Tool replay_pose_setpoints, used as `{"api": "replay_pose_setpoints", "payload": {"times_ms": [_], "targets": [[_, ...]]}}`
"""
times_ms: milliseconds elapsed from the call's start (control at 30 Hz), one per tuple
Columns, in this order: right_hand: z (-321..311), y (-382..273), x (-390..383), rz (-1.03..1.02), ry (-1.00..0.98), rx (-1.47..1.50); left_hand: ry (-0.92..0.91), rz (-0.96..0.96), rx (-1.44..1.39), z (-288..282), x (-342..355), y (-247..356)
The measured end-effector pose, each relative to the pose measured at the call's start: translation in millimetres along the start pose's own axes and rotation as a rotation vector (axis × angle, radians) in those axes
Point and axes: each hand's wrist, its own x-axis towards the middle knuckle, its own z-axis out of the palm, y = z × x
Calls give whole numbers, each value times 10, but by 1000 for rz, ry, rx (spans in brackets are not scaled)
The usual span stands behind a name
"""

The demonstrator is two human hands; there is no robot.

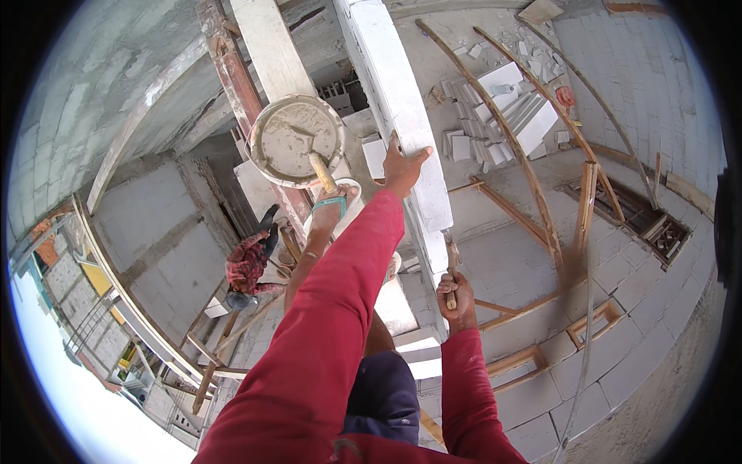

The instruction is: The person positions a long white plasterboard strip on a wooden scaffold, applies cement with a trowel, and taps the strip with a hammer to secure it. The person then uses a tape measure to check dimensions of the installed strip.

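Observation:
My left hand (405, 167) lies on the long white block (413, 116) atop the narrow wall, thumb and fingers spread across its upper face. In my right hand (457, 301) is a wooden-handled tool (452, 263); its narrow worn head points up beside the block's near end, and its exact kind is unclear. A round bucket (334, 124) of wet grey mortar (290, 147) stands left of the wall. Another tool with a wooden handle (321, 172) leans in it, its lower end sunk in the mortar. My sandalled foot (328, 209) is right below the bucket.
A plank (270, 50) and a rusty beam (236, 81) run beside the bucket. Far below on the left, a person in a checked shirt (246, 263) bends over. White blocks (533, 124) lie stacked down right, among slanting wooden poles (506, 131). Wooden frames (518, 367) sit lower right.

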Motion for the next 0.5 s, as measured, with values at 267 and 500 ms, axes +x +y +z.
{"api": "replay_pose_setpoints", "payload": {"times_ms": [267,500], "targets": [[-700,-4,-918,-219,339,-481,-33,67,34,45,-1002,-331],[-962,114,-1474,-182,327,-677,-292,-136,312,-1097,-2547,-873]]}}
